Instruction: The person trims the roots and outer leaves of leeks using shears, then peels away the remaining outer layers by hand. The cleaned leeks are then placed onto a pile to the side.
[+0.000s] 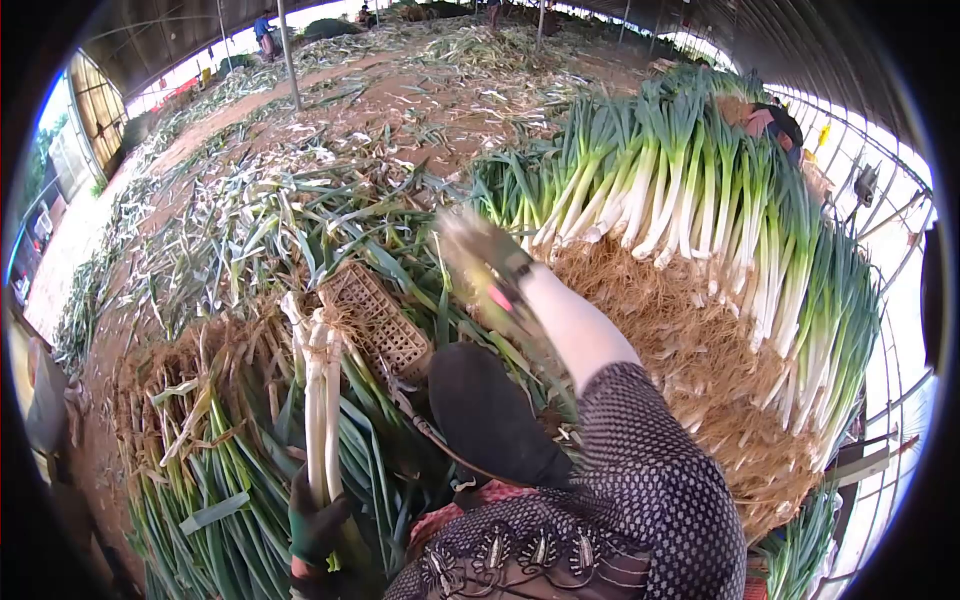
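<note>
Low in the view, my left hand (318, 520), in a dark green glove, is wrapped round a few leeks (322, 410) with white stems and roots pointing up. My right hand (480, 255) is stretched forward over the leaf litter, smeared by motion; its fingers and anything in them cannot be made out. Beyond it and to the right lies a big curved pile of cleaned leeks (690, 185), green tops outward and roots inward. Beside my left hand are uncleaned leeks (200, 400) with brown outer leaves.
A brown plastic crate (375, 315) sits in front of me among loose leaves. Stripped leaves (270, 220) litter the soil. Metal poles (289, 60) stand farther back. Another person (777, 125) is behind the pile at the right, and a person (264, 38) stands far left.
</note>
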Available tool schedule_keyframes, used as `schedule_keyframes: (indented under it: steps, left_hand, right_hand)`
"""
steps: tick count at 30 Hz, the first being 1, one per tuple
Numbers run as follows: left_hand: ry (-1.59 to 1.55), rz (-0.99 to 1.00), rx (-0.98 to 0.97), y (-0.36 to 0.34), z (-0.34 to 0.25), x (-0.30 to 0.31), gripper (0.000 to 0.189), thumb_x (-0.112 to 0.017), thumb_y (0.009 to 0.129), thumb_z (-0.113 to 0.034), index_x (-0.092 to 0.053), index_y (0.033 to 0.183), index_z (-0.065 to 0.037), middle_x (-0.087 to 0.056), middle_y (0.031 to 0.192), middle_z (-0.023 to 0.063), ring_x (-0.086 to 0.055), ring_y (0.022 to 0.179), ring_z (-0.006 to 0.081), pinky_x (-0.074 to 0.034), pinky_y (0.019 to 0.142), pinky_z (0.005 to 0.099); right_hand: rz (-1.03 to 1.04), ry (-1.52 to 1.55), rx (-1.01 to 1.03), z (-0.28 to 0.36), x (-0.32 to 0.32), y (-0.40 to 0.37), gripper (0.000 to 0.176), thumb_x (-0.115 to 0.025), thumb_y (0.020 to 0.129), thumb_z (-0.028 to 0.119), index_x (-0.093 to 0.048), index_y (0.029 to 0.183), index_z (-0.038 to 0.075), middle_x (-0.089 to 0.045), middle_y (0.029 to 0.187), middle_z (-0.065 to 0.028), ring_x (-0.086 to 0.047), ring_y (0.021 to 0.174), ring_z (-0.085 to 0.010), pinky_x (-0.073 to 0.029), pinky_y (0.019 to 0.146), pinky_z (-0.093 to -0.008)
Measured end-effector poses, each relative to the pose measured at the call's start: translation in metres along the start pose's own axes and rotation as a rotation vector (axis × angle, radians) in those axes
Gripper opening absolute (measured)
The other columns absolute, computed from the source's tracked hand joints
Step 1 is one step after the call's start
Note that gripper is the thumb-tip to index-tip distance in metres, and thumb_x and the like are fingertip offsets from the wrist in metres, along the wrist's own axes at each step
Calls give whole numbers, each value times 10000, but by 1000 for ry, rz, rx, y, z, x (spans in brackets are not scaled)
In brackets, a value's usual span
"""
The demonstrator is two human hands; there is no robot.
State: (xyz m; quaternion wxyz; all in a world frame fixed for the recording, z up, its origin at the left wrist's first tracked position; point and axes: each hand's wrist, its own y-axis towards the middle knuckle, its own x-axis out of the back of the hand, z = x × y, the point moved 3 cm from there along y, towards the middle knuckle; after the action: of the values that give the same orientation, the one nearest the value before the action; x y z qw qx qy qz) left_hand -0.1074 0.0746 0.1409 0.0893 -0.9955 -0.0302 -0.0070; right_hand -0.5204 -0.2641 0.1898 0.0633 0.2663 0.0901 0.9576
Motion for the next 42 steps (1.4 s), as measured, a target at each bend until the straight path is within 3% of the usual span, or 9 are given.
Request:
schedule_keyframes:
  steps: [6,9,11,17,21,28,29,36,42]
  left_hand:
    - [16,16,61,7,-9,0,647,-694,715,-22,-470,1322,-21,-590,930,39,-588,767,130,-513,675,273]
    - [-34,97,98,7,-16,-9,563,-687,753,-6,-493,1282,-28,-594,906,19,-584,761,110,-496,651,256]
    - [-111,177,140,0,-32,-29,526,-689,780,-3,-499,1270,-31,-597,904,14,-584,762,107,-492,652,252]
    - [17,386,97,10,-43,-46,531,-694,862,-81,-486,1346,-9,-637,1013,39,-630,880,140,-524,757,289]
    - [293,364,-133,21,-115,-12,389,-618,942,-100,-543,1313,-11,-659,1133,54,-632,903,141,-509,799,281]
    - [498,-477,-601,27,-226,173,406,-475,1012,-238,-544,1363,-45,-618,1197,51,-580,1020,126,-448,876,273]
    - [318,-437,-644,26,-229,200,428,-469,1005,-239,-517,1390,-58,-612,1236,51,-575,1087,140,-431,909,278]
    - [241,-517,-395,71,-109,334,441,-563,963,-175,-508,1385,-59,-615,1244,55,-604,1088,165,-470,828,257]
    - [136,-265,3,104,-22,119,364,-636,935,-140,-565,1280,-51,-653,993,33,-604,792,125,-469,637,256]
  right_hand:
    - [548,-278,962,270,-112,-57,972,-870,673,370,-358,1426,29,-495,1382,-184,-528,1232,-323,-425,1064,-411]
    - [856,-863,1542,264,-151,-179,787,-831,623,361,-515,1276,56,-633,1163,-118,-610,1079,-303,-467,979,-418]
    - [632,-434,1837,189,-186,-210,599,-758,697,326,-553,1207,89,-683,1040,-64,-644,1015,-290,-501,901,-401]
    - [1069,-548,1367,169,-147,-203,214,-717,700,276,-669,866,150,-687,779,-73,-686,751,-313,-535,647,-434]
    - [758,-541,1357,179,-83,-137,221,-728,701,236,-667,905,176,-666,802,-59,-675,771,-296,-541,661,-410]
    - [97,-674,892,161,177,-29,219,-728,830,340,-698,974,178,-695,870,-34,-667,810,-193,-528,762,-357]
    - [-5,-873,271,151,211,2,257,-728,836,363,-694,1009,177,-699,903,-24,-668,839,-175,-526,781,-344]
    - [-632,-754,-61,53,420,-41,540,-734,801,402,-585,1201,71,-688,1044,-160,-671,957,-274,-521,851,-386]
    - [-716,-1009,-678,-125,440,-37,619,-641,814,359,-462,1315,43,-585,1279,-248,-573,1191,-398,-465,1001,-468]
